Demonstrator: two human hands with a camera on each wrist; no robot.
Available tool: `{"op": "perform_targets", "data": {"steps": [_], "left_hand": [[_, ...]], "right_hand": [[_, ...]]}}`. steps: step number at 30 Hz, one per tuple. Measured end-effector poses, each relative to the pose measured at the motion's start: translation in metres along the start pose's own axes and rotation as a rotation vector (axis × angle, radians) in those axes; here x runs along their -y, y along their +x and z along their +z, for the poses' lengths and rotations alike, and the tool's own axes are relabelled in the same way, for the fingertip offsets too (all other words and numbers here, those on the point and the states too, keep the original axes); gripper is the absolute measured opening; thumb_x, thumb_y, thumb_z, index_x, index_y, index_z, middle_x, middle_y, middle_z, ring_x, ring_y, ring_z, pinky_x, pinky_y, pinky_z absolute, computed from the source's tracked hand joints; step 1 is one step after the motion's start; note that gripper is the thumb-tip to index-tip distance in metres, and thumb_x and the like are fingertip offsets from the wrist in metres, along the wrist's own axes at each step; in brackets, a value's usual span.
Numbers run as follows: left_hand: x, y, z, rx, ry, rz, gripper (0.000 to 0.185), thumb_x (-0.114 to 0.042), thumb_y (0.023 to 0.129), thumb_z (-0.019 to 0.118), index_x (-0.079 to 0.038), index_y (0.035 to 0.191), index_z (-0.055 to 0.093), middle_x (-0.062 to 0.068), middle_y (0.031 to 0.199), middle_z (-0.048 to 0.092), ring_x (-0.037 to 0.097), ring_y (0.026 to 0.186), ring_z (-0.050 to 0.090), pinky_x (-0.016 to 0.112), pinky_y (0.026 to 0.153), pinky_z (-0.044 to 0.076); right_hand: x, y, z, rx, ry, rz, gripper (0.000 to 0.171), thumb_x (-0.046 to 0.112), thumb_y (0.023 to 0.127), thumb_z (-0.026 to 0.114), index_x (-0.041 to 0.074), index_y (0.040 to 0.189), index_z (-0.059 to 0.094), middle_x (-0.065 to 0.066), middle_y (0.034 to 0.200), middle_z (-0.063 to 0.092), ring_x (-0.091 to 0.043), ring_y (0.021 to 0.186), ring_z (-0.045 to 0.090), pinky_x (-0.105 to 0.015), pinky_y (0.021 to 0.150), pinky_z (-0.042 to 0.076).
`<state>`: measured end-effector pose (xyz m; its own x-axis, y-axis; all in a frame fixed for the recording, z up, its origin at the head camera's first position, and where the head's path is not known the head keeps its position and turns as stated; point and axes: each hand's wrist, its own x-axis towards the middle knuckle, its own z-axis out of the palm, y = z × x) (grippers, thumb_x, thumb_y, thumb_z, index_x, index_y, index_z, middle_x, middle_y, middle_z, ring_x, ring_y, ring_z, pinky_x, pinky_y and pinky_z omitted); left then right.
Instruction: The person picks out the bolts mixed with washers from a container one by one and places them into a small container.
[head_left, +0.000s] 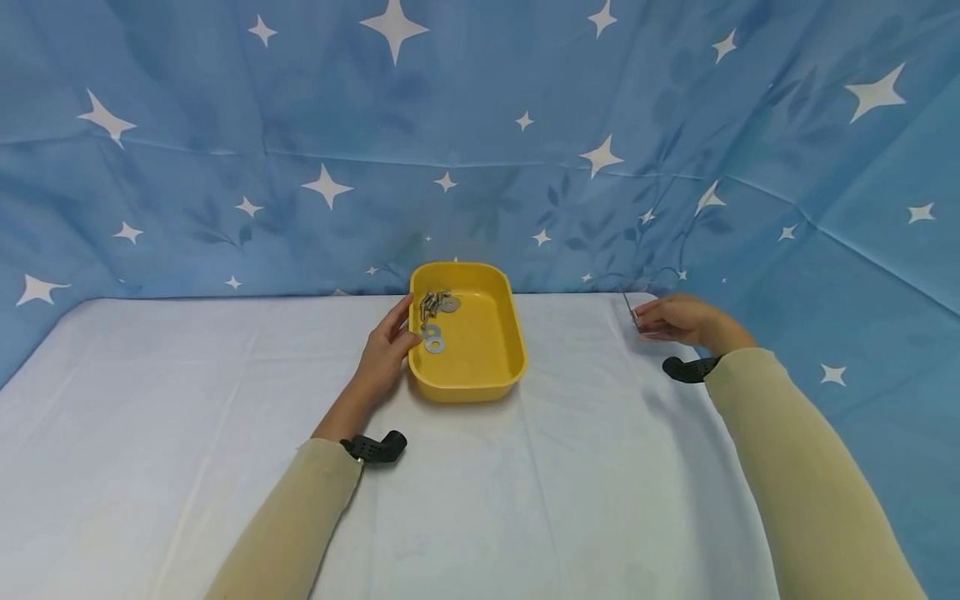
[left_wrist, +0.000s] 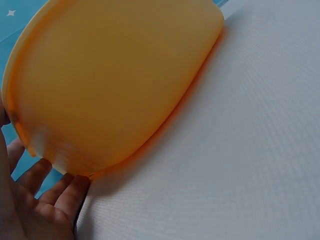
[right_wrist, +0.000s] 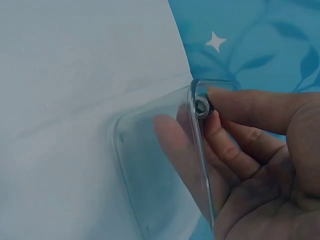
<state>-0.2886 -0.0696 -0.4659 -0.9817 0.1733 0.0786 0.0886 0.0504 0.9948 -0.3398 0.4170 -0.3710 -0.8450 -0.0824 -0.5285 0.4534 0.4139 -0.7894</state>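
One hand (head_left: 384, 350) grips a yellow tray (head_left: 487, 333), the other (head_left: 675, 321) a metal piece (right_wrist: 202, 107).

One yellow plastic tray (head_left: 483, 342) at centre, one clear plastic container (right_wrist: 140, 175), one silver metal fastener (right_wrist: 201, 107), three flat grey washers (head_left: 442, 346), uncountable silver screws (head_left: 429, 305).

L sleeve (head_left: 292, 517): lt. beige, long, plain. L wrist unit (head_left: 378, 448): blk, small holes in body, rounded bent end. R sleeve (head_left: 802, 467): same lt. beige, also long. R wrist unit (head_left: 686, 369): likewise blk, w/ curved rounded end.
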Motion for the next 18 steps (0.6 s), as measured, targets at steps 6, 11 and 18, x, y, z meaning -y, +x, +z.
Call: {"op": "perform_targets", "data": {"steps": [6, 11, 18], "left_hand": [[-0.001, -0.003, 0.000, 0.012, -0.022, -0.002, 0.071, -0.016, 0.097, 0.052, -0.030, 0.161, 0.026, -0.003, 0.169, 0.025, 0.022, 0.156, 0.028, 0.044, 0.124, 0.034], [0.001, -0.002, -0.001, 0.010, -0.015, 0.000, 0.070, -0.016, 0.098, 0.052, -0.030, 0.162, 0.026, -0.003, 0.169, 0.025, 0.022, 0.156, 0.027, 0.044, 0.125, 0.033], [-0.001, -0.003, 0.000, 0.013, -0.013, -0.004, 0.069, -0.017, 0.098, 0.052, -0.031, 0.161, 0.027, -0.004, 0.169, 0.025, 0.021, 0.156, 0.027, 0.045, 0.125, 0.034]], "right_hand": [[0.005, -0.006, 0.013, 0.033, 0.030, 0.017, 0.028, 0.001, 0.099, 0.058, -0.001, 0.126, 0.057, 0.003, 0.094, 0.070, -0.008, 0.088, 0.072, -0.025, 0.087, 0.061], [0.008, -0.010, 0.026, 0.063, 0.006, 0.038, 0.036, 0.002, 0.098, 0.060, -0.006, 0.132, 0.051, 0.002, 0.094, 0.069, -0.009, 0.089, 0.072, -0.025, 0.087, 0.061], [0.007, -0.016, 0.033, 0.105, -0.060, 0.058, 0.044, 0.004, 0.097, 0.061, -0.010, 0.137, 0.048, 0.001, 0.099, 0.069, -0.009, 0.090, 0.071, -0.025, 0.089, 0.061]]}}
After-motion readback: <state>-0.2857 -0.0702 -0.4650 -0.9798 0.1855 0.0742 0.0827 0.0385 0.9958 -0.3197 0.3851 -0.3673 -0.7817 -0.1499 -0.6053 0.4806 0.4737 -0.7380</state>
